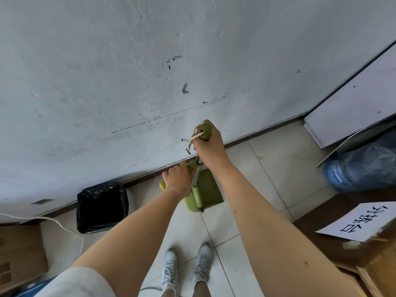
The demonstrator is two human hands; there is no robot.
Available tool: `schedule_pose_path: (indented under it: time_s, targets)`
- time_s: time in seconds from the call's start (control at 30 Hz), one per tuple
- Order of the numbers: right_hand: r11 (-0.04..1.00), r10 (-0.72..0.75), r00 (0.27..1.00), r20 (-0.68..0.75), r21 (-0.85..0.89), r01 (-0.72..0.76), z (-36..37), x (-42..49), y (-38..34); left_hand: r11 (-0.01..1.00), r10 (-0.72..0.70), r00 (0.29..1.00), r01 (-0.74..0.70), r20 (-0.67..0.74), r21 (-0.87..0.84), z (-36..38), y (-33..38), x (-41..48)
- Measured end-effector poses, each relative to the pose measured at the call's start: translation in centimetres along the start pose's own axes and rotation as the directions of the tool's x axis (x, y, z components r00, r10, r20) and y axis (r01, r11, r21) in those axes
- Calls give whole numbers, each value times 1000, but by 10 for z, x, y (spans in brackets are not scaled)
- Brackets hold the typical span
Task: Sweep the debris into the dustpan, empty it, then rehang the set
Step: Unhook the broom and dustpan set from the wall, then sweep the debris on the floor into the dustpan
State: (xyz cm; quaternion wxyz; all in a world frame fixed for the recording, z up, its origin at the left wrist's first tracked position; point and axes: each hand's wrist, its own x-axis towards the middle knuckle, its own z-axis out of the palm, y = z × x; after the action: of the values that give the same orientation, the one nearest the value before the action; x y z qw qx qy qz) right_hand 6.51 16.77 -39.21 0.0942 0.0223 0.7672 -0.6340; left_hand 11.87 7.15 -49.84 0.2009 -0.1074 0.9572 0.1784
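A green dustpan (211, 189) hangs upright just above the tiled floor, close to the white wall. A green broom (198, 198) with a metal shaft sits clipped against it, bristles down. My right hand (209, 144) is closed around the green top of the broom handle (206, 130), where a pale string loop (194, 137) hangs out. Lower down, my left hand (177, 179) grips the green dustpan handle, whose yellow end (162, 185) pokes out to the left. Whether any debris lies in the pan cannot be seen.
A bin lined with a black bag (101, 207) stands against the wall to the left. A white cable (64, 228) runs across the floor. Cardboard boxes (20, 254) sit at lower left and right, one bearing a paper sign (362, 224). A blue water jug (362, 168) lies right.
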Motion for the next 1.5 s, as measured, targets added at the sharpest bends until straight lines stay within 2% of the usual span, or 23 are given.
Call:
schedule_pose_path:
  time_s: [0.13,0.23,0.3,0.37,0.43,0.53,0.67,0.73,0.83,0.97,1.07,1.17,1.37,1.43,1.5]
  targets:
    - [1000,11,1000,26,-29,-10,-3,-1,-2,1000,14,1000,-14,6,-28,2,1,-1]
    - [994,70,997,-43,-85,-73,-41,10,5,1000,-8,1000,7,-22,-18,8,-24,-10]
    - [995,79,994,-79,-54,-83,-68,15,6,1000,11,999,-11,-39,9,10,-44,-14]
    - [998,67,997,-28,-12,-67,-72,9,5,994,69,998,-69,0,80,6,-40,-13]
    - [979,33,999,36,-201,-25,-62,-1,5,983,133,991,-135,24,126,0,-18,-12]
    - [898,41,995,96,-440,6,-71,-15,8,974,175,985,-174,10,143,-5,3,-16]
    - [748,271,956,114,-650,-134,-101,-38,-3,959,208,977,-212,39,190,-11,15,-24]
    - [790,332,939,96,-572,-220,-112,-56,-8,947,231,970,-243,76,212,-14,26,-32]
    - [849,319,948,-13,-441,-292,-134,-91,-15,886,340,938,-342,64,312,-22,45,-45]
    - [865,292,942,-165,-375,-334,-154,-146,-27,770,475,872,-478,120,424,-33,69,-76]
    - [846,321,913,-253,-357,-397,-167,-190,-27,711,547,818,-566,177,418,-32,90,-102]
    - [850,386,863,-326,-239,-470,-183,-245,-20,653,607,745,-666,278,360,-24,109,-129]
    - [850,454,721,-523,12,-527,-227,-374,-4,549,696,495,-834,520,59,19,159,-221]
    - [841,467,696,-546,31,-540,-242,-419,-4,515,701,429,-857,570,12,38,177,-253]
    - [822,492,658,-570,56,-566,-260,-468,-2,434,726,357,-901,587,10,57,197,-289]
